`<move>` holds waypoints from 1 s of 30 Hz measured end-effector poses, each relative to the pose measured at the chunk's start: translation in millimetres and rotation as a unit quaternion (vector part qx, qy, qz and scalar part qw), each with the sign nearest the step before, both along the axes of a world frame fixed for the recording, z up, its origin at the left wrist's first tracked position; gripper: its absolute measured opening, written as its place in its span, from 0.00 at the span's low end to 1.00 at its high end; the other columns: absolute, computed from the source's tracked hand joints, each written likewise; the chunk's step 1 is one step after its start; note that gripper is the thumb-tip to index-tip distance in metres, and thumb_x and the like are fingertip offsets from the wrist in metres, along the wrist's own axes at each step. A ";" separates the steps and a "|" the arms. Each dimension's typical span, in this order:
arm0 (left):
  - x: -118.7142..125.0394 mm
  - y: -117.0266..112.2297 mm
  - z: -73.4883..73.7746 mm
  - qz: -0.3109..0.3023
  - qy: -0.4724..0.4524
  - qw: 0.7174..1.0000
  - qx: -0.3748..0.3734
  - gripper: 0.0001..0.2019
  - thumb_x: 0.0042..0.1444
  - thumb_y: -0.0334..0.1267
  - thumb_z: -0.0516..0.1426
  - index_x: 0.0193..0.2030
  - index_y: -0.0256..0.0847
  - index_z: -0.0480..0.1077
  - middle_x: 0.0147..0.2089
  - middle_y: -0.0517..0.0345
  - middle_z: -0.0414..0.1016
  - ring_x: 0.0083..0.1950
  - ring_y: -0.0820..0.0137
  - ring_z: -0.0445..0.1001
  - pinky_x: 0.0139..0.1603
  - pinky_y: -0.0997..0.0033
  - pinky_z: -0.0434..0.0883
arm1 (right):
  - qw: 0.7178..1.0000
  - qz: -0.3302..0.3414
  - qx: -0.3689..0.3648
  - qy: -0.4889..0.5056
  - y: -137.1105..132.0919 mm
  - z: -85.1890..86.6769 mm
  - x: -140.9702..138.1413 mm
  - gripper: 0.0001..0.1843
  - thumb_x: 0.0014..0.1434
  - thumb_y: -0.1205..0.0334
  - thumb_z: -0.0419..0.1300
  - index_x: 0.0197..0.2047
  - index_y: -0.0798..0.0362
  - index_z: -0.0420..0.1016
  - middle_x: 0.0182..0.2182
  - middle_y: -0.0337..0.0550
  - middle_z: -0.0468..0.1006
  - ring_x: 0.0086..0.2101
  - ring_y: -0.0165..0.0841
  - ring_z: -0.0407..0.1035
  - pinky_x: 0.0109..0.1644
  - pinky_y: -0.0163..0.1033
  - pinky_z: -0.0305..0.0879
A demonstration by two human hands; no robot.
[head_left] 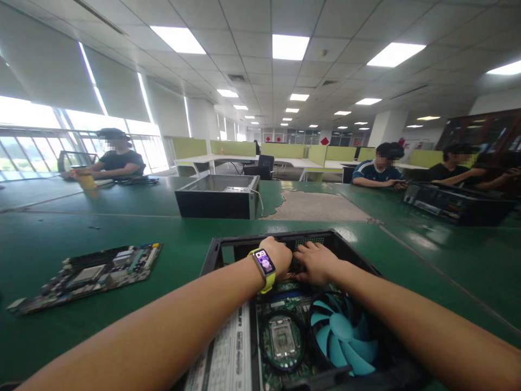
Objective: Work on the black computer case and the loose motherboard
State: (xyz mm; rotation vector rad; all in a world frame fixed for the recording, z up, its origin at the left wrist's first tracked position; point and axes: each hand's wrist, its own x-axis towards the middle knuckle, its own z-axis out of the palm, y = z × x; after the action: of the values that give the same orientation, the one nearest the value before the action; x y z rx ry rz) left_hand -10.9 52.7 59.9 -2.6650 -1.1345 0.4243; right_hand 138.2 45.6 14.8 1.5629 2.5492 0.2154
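An open black computer case [228,247] lies on the green table in front of me, with a motherboard [280,320], an empty CPU socket [284,341] and a blue cooling fan [344,339] inside. Both my hands reach to the case's far inner end. My left hand [280,255], with a yellow-strapped watch [264,266] on the wrist, is curled closed over something I cannot make out. My right hand [315,259] lies beside it, fingers bent down into the case, tips hidden.
A loose motherboard [89,274] lies on the table at the left. Another open case [217,198] stands further back, and a third case [451,203] at the right. A worn patch [315,206] shows in the green table cover. Three other people sit at the far side.
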 end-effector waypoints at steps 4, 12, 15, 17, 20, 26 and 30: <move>-0.9 -10.4 -0.2 0.000 0.024 1.000 -0.013 0.13 0.53 0.42 0.57 0.41 0.38 0.76 0.44 0.43 0.78 0.49 0.60 0.75 0.55 0.60 0.65 | 1.000 -0.017 -0.014 -0.003 -1.8 3.1 -8.2 0.28 0.51 0.45 0.57 0.50 0.54 0.71 0.49 0.54 0.72 0.50 0.49 0.65 0.51 0.50 0.62; 4.9 -21.8 -11.2 0.048 0.097 0.991 -0.079 0.15 0.50 0.35 0.60 0.46 0.38 0.75 0.47 0.42 0.78 0.47 0.55 0.76 0.44 0.57 0.74 | 0.995 0.002 -0.092 -0.045 3.3 -5.1 -20.6 0.18 0.47 0.51 0.59 0.39 0.51 0.79 0.37 0.51 0.80 0.38 0.45 0.75 0.35 0.40 0.67; 10.1 -15.8 -15.7 0.064 0.117 0.987 -0.094 0.18 0.47 0.33 0.62 0.47 0.37 0.74 0.48 0.43 0.77 0.48 0.54 0.75 0.46 0.55 0.74 | 0.993 0.012 -0.098 -0.059 4.0 -6.8 -22.0 0.16 0.47 0.56 0.59 0.37 0.54 0.80 0.37 0.54 0.80 0.38 0.46 0.75 0.34 0.41 0.68; 12.4 -13.7 -18.9 0.065 0.121 0.985 -0.102 0.19 0.47 0.33 0.63 0.48 0.38 0.74 0.49 0.43 0.77 0.49 0.54 0.75 0.47 0.55 0.74 | 0.993 0.018 -0.101 -0.066 4.0 -6.3 -22.7 0.16 0.47 0.58 0.59 0.37 0.56 0.80 0.36 0.56 0.80 0.37 0.47 0.75 0.34 0.41 0.68; 13.2 -13.5 -23.6 0.063 0.116 0.986 -0.104 0.18 0.49 0.32 0.61 0.49 0.38 0.74 0.50 0.43 0.76 0.50 0.54 0.74 0.47 0.54 0.73 | 0.993 0.024 -0.093 -0.067 4.2 -4.4 -23.1 0.15 0.49 0.60 0.57 0.38 0.56 0.80 0.37 0.56 0.80 0.38 0.47 0.75 0.34 0.41 0.68; 11.5 -7.7 -35.6 0.091 0.088 0.987 -0.097 0.16 0.48 0.29 0.60 0.46 0.41 0.76 0.47 0.44 0.78 0.48 0.54 0.76 0.46 0.54 0.74 | 0.994 0.040 -0.088 -0.055 6.1 -3.0 -18.5 0.14 0.49 0.59 0.56 0.37 0.51 0.80 0.37 0.51 0.81 0.37 0.45 0.75 0.33 0.40 0.66; 10.4 1.1 -43.1 0.117 0.045 0.988 -0.091 0.15 0.42 0.31 0.65 0.40 0.45 0.78 0.41 0.46 0.80 0.45 0.52 0.77 0.43 0.54 0.74 | 0.995 0.045 -0.085 -0.038 7.2 -4.8 -13.8 0.14 0.49 0.58 0.57 0.38 0.46 0.80 0.37 0.46 0.81 0.38 0.41 0.75 0.34 0.38 0.65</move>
State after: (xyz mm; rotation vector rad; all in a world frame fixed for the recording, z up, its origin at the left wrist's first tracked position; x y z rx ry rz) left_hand -0.5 53.8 16.9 -2.6375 -1.4519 0.7133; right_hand 124.3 52.9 10.0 1.3543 2.5080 0.0643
